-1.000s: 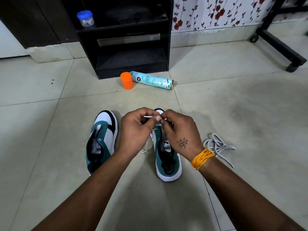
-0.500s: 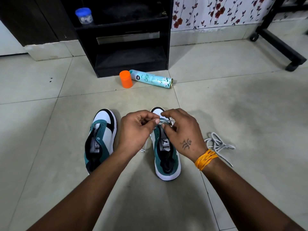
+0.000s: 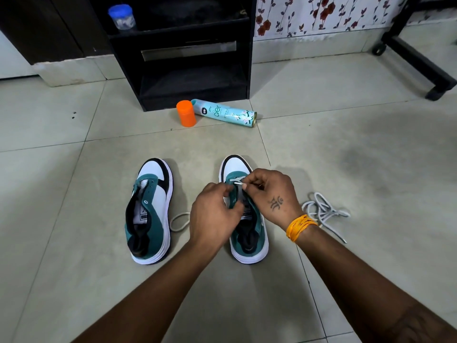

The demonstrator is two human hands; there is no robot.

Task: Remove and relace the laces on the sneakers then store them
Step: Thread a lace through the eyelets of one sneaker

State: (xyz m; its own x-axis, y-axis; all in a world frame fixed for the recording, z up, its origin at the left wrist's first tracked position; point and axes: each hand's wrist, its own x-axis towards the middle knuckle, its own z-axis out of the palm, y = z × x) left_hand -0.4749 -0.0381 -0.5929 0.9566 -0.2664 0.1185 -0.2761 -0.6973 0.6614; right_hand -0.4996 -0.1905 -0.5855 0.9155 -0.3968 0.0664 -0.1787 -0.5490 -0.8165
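Observation:
Two teal, white and black sneakers stand side by side on the tiled floor, toes pointing away. The left sneaker (image 3: 150, 211) has no lace. Over the right sneaker (image 3: 249, 241), my right hand (image 3: 272, 196) pinches the tip of a white lace (image 3: 236, 181) at the front eyelets. My left hand (image 3: 215, 216) grips the teal eyelet flap beside the tongue. A loop of that lace (image 3: 176, 221) trails on the floor between the shoes. A second loose lace (image 3: 324, 211) lies bunched to the right of my right wrist.
An orange cap (image 3: 186, 116) and a lying teal spray can (image 3: 226, 115) are on the floor ahead. Behind them stands a black shelf unit (image 3: 183, 58) with a blue-lidded jar (image 3: 121, 17). A black wheeled frame (image 3: 418, 58) is at the far right.
Both hands have come down from just above the toe onto the right sneaker's eyelets. The left hand has let go of the lace tip and taken the eyelet flap.

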